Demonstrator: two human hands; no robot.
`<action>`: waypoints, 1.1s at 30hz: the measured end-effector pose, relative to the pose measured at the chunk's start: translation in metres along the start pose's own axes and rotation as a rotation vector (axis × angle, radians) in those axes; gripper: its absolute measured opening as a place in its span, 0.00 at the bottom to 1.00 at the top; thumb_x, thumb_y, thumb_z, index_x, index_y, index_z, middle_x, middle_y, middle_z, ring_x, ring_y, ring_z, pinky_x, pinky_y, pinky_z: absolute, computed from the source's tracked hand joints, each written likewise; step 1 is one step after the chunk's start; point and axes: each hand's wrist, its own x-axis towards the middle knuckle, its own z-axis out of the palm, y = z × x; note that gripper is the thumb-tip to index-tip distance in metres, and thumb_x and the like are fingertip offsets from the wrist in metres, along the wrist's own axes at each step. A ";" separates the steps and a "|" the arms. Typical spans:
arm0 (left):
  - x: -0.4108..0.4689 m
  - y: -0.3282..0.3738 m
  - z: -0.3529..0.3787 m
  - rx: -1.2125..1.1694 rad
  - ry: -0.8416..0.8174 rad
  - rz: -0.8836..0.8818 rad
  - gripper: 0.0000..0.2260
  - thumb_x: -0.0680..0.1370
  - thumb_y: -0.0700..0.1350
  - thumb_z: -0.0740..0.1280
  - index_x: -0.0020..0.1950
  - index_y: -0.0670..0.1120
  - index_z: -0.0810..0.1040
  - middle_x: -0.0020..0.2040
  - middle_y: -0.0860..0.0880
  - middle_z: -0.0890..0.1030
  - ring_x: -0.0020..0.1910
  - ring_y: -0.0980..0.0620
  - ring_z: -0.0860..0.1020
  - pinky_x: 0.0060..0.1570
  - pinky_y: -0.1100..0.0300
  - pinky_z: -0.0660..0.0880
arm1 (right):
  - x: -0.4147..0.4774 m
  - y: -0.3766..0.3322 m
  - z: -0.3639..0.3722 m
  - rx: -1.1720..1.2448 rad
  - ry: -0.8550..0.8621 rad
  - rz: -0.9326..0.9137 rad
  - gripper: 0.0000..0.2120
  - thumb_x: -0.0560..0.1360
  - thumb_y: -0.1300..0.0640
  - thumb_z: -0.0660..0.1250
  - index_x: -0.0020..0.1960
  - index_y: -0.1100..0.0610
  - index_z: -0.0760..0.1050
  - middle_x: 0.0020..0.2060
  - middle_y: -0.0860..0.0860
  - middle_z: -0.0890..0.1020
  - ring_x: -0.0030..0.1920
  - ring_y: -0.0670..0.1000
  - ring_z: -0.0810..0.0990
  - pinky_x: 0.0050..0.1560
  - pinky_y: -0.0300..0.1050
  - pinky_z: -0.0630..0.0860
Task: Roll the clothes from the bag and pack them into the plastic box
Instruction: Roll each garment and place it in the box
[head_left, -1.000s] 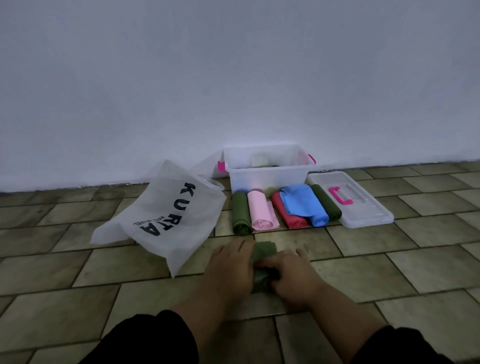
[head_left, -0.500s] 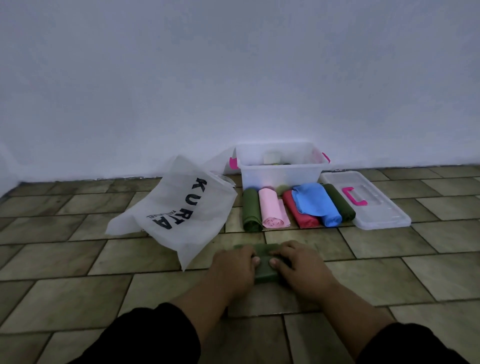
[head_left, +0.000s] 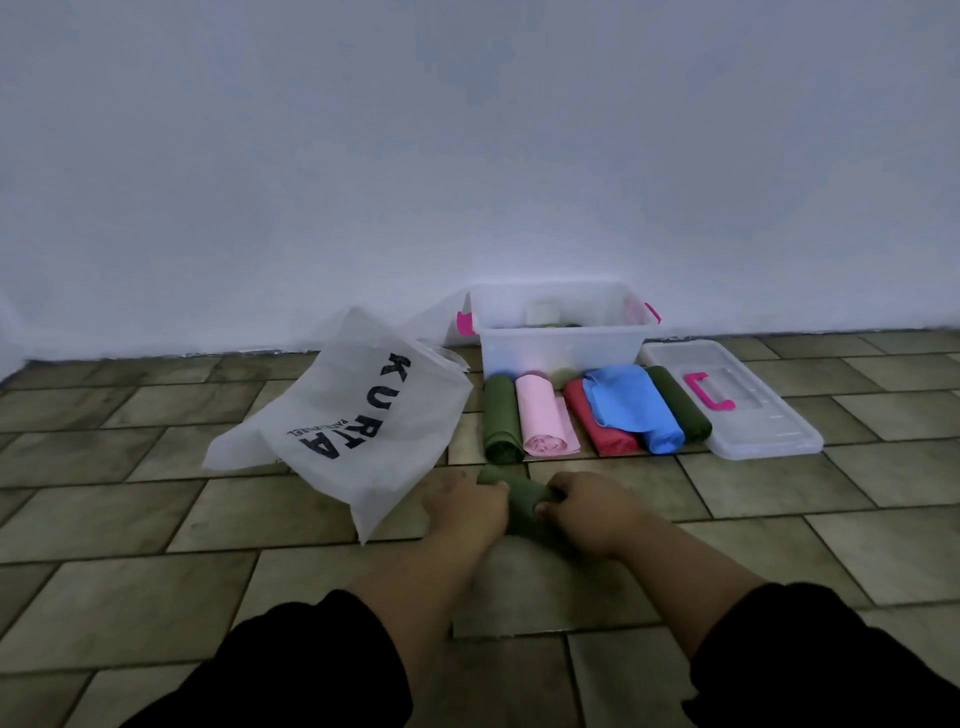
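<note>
— What's at the back?
— A plain wall (head_left: 467, 130), pale with a bluish cast, filling the upper half of the view.
— And underfoot?
— A floor (head_left: 130, 597) of oblong olive-brown tiles (head_left: 883, 530), mottled, laid staggered like brick with dark grout lines (head_left: 156, 552).
— Where do they meet?
— In a dark, slightly ragged seam (head_left: 234, 355) along the wall's foot. At the far left the floor's edge bends nearer.
— The light?
— Dim, cool and even.

Left hand (head_left: 465, 506), right hand (head_left: 587, 514) side by side, fingers curled
</note>
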 end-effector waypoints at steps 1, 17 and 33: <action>-0.002 0.002 0.003 -0.078 -0.033 -0.089 0.25 0.81 0.52 0.58 0.76 0.47 0.56 0.72 0.40 0.63 0.66 0.39 0.69 0.62 0.49 0.72 | 0.001 -0.001 -0.003 0.020 -0.048 0.024 0.17 0.78 0.45 0.60 0.60 0.55 0.74 0.53 0.54 0.79 0.50 0.51 0.77 0.48 0.44 0.72; -0.005 0.020 0.012 -0.535 -0.212 0.190 0.18 0.73 0.47 0.71 0.58 0.55 0.68 0.54 0.48 0.77 0.51 0.48 0.78 0.55 0.47 0.78 | -0.006 0.022 0.003 1.501 -0.257 0.065 0.10 0.67 0.67 0.68 0.49 0.64 0.75 0.47 0.64 0.83 0.49 0.61 0.82 0.50 0.55 0.80; 0.156 0.183 -0.013 0.575 -0.017 0.427 0.41 0.76 0.67 0.56 0.79 0.47 0.43 0.78 0.41 0.40 0.77 0.38 0.43 0.74 0.42 0.47 | 0.186 0.073 -0.207 0.607 0.635 0.201 0.18 0.72 0.58 0.69 0.57 0.56 0.65 0.52 0.58 0.74 0.48 0.58 0.75 0.44 0.54 0.76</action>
